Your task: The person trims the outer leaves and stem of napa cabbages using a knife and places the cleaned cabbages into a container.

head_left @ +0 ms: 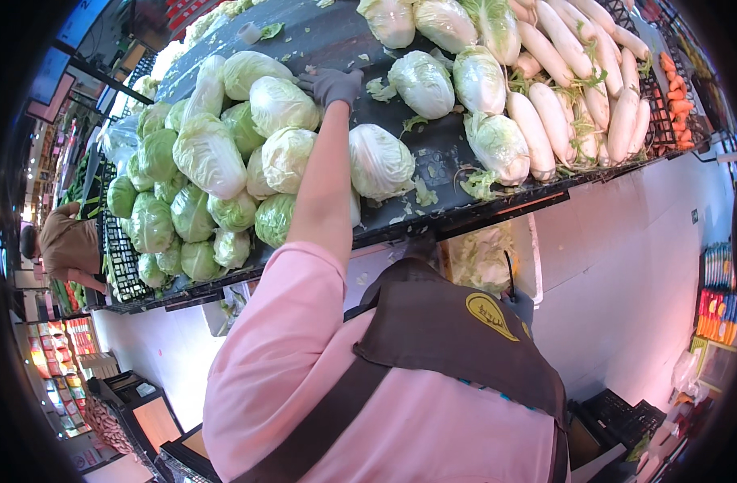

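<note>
My left hand, in a grey glove, rests on the dark sloping display mat. Its spread fingers reach the edge of a wrapped Chinese cabbage. Another Chinese cabbage lies right of my forearm. Down by the apron, my right hand is gloved too and partly hidden by the apron. A thin black tool, possibly a knife, rises from its grip. Beyond that hand, loose pale leaves fill a white box below the display.
Round green cabbages are heaped at left beside a black plastic crate. White radishes and more Chinese cabbages lie at right, with carrots beyond. Leaf scraps litter the mat. Another person stands at far left.
</note>
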`<state>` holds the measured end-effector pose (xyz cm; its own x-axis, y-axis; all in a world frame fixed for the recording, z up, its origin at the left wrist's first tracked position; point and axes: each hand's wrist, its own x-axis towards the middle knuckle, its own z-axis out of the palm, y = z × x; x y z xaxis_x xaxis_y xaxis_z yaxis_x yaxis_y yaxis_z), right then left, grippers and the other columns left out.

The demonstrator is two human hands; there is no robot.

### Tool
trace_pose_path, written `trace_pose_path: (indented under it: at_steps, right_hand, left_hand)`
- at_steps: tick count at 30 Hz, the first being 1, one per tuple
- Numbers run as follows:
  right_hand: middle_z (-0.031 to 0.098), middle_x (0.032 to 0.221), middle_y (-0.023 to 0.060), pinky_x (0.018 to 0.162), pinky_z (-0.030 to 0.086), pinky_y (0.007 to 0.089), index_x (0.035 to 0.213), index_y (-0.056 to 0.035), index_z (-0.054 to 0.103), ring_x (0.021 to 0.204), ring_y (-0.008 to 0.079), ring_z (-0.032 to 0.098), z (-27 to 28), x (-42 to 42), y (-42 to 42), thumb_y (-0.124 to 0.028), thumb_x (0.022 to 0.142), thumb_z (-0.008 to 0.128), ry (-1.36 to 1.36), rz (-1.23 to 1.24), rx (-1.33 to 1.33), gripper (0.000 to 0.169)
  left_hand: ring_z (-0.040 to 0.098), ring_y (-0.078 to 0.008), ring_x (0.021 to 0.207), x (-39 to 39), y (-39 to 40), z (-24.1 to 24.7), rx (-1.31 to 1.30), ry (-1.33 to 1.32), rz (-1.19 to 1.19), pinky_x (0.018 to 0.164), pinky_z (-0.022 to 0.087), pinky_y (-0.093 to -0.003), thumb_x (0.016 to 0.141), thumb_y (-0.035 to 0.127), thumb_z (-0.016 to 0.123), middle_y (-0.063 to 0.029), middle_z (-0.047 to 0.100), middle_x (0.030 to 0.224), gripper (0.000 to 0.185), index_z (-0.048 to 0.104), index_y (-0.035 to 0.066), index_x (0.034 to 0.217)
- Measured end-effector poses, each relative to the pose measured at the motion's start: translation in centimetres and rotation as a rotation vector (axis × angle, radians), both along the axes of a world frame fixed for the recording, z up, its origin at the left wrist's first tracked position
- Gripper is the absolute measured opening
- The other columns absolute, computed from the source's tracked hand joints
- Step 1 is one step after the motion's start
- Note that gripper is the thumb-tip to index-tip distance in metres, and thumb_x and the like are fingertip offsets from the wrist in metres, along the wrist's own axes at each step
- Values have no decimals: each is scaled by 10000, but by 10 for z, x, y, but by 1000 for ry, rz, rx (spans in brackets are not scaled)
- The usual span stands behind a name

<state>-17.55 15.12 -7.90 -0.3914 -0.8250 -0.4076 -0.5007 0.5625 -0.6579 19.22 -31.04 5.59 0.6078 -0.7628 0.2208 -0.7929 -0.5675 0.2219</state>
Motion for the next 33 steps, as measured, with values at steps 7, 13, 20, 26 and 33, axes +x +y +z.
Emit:
trace_pose_path:
  at_steps: [7, 13, 20, 26, 33]
  right_hand:
    - [630, 657, 91, 570, 460, 311, 842, -44, 636, 585, 180, 604, -10, -6, -5, -246, 800, 655, 66, 68, 11, 208]
    - [637, 667, 97, 583, 467, 323, 851, -50, 635, 613, 207, 624, 1, -5, -13, -258, 810, 636, 76, 78, 36, 212]
    - [595, 618, 59, 569, 437, 286, 824, -21, 631, 580, 99, 536, 11, -1, -7, -172, 818, 641, 56, 3, 100, 151]
    - [602, 628, 68, 573, 444, 282, 845, -22, 639, 581, 106, 549, 8, -5, 1, -195, 803, 662, 87, -33, 81, 179]
    - [612, 648, 86, 584, 451, 287, 841, -11, 642, 595, 120, 561, 22, 2, 4, -188, 809, 647, 15, -79, 123, 180]
  left_hand:
    - [604, -320, 1006, 70, -42, -11, -387, 1312, -762, 901, 452, -405, 641, 410, 694, -210, 616, 1101, 583, 633, -13, 1038]
    - [615, -354, 857, 60, -47, -31, -672, 152, -263, 871, 457, -432, 646, 330, 691, -154, 655, 954, 443, 664, -14, 923]
    - [634, -248, 858, 41, -32, -1, -328, 1484, -618, 723, 515, -276, 797, 20, 514, -168, 630, 985, 284, 628, -31, 1053]
    - [613, -267, 995, 35, -27, -35, -643, 1349, -453, 838, 483, -312, 797, 126, 614, -203, 608, 1071, 425, 547, -49, 1179]
    - [514, -344, 1154, -18, 18, -8, -68, 276, -585, 944, 423, -357, 521, 478, 825, -244, 509, 1247, 1024, 406, -42, 1297]
